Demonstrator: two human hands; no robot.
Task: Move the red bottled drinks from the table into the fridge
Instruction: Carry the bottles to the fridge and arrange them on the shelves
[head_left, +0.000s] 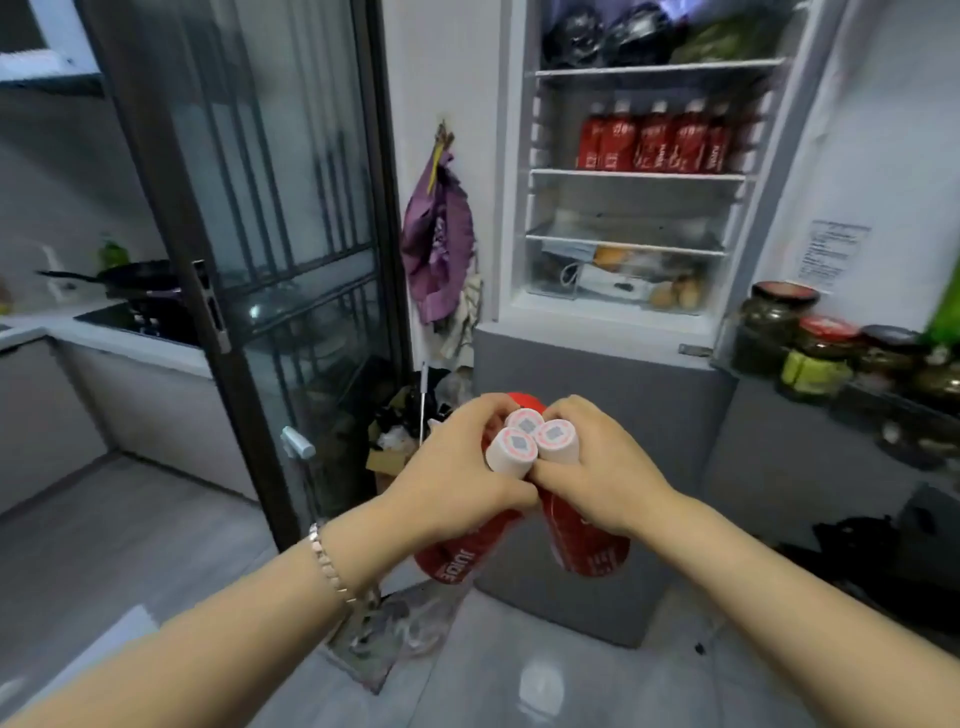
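1. The person is holding a cluster of three red bottles (587, 540) in front of the fridge (597, 374), level with its grey lower door and well below its open upper compartment; the step in hand is probably the carry from table to shelf
2. The left hand (457, 467) is clamping the bottle on the side away from the fridge's open door, fingers curling round its neck just under the white caps (558, 440)
3. The right hand (597, 467) is gripping the bottle on the door side in the same way, and the two hands are pressing together so that the thumbs are almost meeting beneath the caps
4. The third bottle is sitting on the fridge side of the cluster, only its cap and red shoulder showing; which fingers are bearing it I cannot tell
5. Inside the fridge a row of drinks (660, 143) is already standing on the middle shelf (639, 175), filling most of its width
6. The next move is likely calling for raising the cluster to shelf height and keeping the squeeze steady, since the far bottle may be slipping if either hand loosens
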